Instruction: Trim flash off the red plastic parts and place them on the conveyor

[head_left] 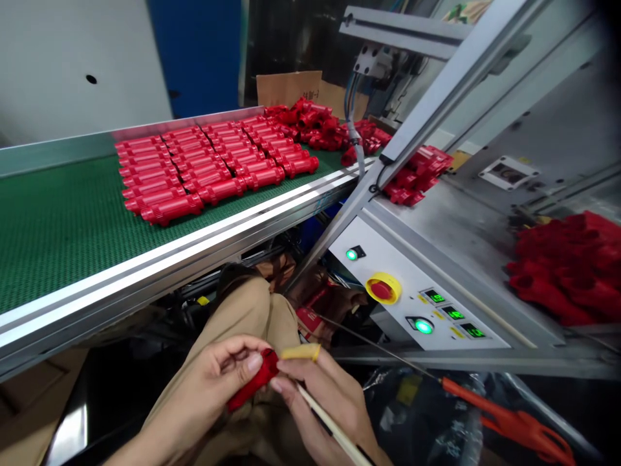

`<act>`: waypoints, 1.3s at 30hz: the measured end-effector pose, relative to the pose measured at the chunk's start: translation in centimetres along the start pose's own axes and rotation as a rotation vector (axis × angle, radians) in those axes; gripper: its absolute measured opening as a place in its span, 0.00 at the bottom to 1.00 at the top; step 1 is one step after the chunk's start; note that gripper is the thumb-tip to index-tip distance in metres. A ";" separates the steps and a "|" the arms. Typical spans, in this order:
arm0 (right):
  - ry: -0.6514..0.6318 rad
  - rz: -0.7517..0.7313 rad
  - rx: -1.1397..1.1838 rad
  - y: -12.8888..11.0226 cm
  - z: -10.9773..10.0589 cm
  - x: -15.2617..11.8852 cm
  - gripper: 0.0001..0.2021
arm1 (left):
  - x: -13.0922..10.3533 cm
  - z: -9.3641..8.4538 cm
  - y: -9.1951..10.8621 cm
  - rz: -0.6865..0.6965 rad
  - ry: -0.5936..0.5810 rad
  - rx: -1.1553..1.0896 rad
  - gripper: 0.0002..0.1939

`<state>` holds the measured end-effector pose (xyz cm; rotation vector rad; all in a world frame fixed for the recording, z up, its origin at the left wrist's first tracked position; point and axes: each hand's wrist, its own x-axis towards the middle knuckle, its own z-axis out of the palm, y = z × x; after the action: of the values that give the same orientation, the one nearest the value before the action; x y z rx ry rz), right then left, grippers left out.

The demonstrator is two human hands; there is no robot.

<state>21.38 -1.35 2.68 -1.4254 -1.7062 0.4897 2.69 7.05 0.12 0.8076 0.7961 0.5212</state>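
Note:
Low over my lap, my left hand (218, 375) is closed around a red plastic tubular part (257, 383), with the thumb along its upper end. My right hand (325, 395) meets that end with its fingertips; one finger wears a yellow finger cot (301, 352). A thin pale stick-like tool (334, 430) runs back through the right hand's grip. Its tip is hidden by the fingers, so its kind does not show.
On a green conveyor belt (58, 226) with a metal rail, similar red parts (169, 207) lie in rows, with a heap (315, 123) behind. To the right stand a machine panel with an emergency stop button (383, 288), more red parts (572, 265) and an orange-handled tool (514, 421).

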 end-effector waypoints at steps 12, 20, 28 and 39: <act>0.056 -0.018 0.513 0.0 0.0 1.1 0.09 | -0.9 0.2 -0.9 -0.086 -0.099 -0.421 0.18; 0.028 -0.025 0.577 0.5 0.6 1.0 0.09 | -1.0 0.3 -1.5 -0.087 -0.110 -0.482 0.16; 0.028 -0.014 0.581 0.4 0.6 0.9 0.09 | -1.1 0.3 -1.5 -0.089 -0.109 -0.417 0.20; 0.108 -0.073 0.366 -0.1 1.3 0.0 0.08 | -1.9 1.0 -0.9 -0.067 0.080 -0.348 0.20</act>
<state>20.27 -1.14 2.03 -1.1027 -1.4868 0.6362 2.40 4.85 0.66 0.4400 0.7756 0.6150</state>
